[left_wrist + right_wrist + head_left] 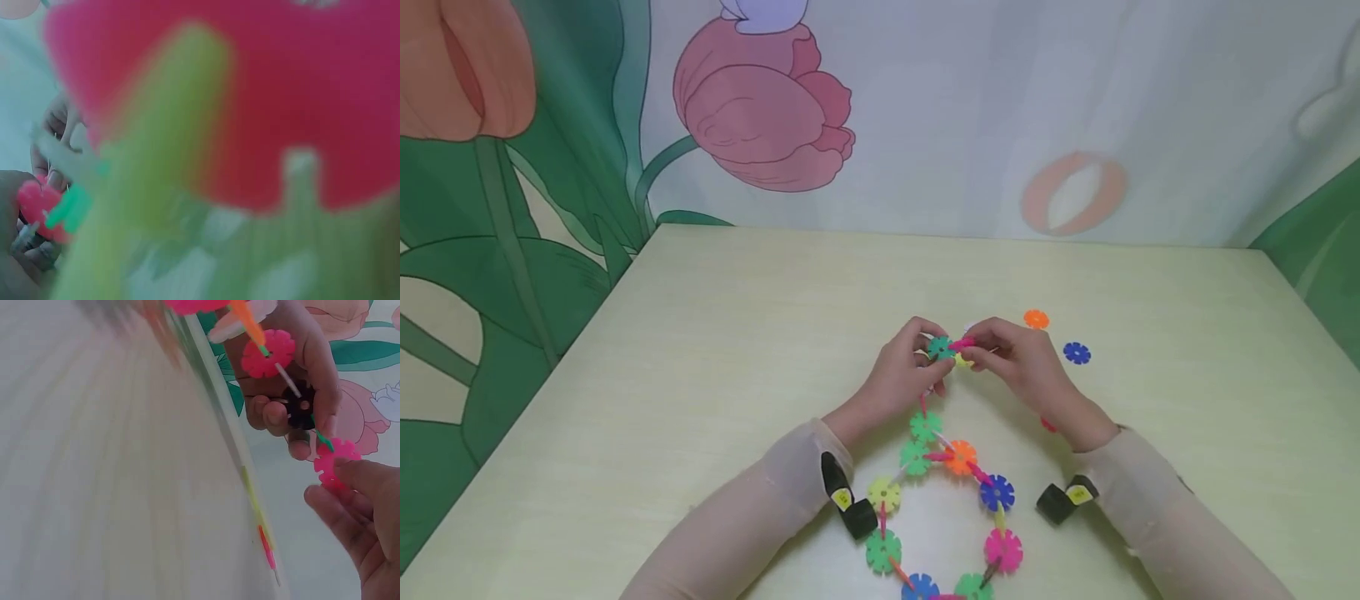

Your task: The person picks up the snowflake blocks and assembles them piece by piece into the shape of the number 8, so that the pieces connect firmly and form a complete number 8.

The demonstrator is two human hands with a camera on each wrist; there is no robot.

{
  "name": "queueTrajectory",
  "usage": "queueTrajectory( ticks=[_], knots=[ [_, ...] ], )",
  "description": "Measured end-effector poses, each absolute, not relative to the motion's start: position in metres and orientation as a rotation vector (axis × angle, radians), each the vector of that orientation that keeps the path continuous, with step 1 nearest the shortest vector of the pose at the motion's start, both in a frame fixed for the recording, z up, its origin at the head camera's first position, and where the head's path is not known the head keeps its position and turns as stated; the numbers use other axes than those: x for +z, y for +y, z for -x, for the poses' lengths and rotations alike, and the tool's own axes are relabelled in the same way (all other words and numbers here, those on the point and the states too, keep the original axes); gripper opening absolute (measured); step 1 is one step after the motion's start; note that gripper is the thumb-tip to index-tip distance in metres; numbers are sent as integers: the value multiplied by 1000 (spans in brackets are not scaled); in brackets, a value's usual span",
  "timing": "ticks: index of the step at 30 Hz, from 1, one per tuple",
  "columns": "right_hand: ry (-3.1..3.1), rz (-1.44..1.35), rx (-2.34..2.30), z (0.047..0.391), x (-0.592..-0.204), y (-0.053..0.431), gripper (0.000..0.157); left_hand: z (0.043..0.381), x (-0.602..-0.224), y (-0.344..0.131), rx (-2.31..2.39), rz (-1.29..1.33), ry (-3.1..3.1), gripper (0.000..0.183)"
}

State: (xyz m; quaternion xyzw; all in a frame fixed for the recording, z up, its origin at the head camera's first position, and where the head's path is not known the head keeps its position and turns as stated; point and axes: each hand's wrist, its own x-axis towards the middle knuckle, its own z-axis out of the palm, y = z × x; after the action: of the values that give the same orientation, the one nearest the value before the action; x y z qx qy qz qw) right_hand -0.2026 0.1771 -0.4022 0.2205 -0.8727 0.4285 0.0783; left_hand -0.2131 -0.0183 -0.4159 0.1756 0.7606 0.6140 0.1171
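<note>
My left hand pinches a green notched plastic disc above the table. My right hand holds a pink notched disc edge-on against its right side. The right wrist view shows that pink disc between thumb and fingers, with a dark disc in the left hand. Below the left hand, a chain of interlocked discs runs down to a ring of coloured discs lying on the table. In the left wrist view, a blurred red-pink disc and a yellow-green disc block much of the scene.
Loose orange and blue discs lie beyond and right of the right hand. A red piece is partly hidden under the right wrist. The pale table meets a flower-printed curtain at its back edge.
</note>
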Motion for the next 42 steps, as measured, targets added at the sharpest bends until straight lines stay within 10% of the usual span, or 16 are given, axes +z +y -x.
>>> queueTrajectory(
  ticks=[42],
  knots=[
    [-3032, -367, 1101, 224, -405, 178, 15, 220, -409, -26, 1822, -333, 2271, 29]
  ],
)
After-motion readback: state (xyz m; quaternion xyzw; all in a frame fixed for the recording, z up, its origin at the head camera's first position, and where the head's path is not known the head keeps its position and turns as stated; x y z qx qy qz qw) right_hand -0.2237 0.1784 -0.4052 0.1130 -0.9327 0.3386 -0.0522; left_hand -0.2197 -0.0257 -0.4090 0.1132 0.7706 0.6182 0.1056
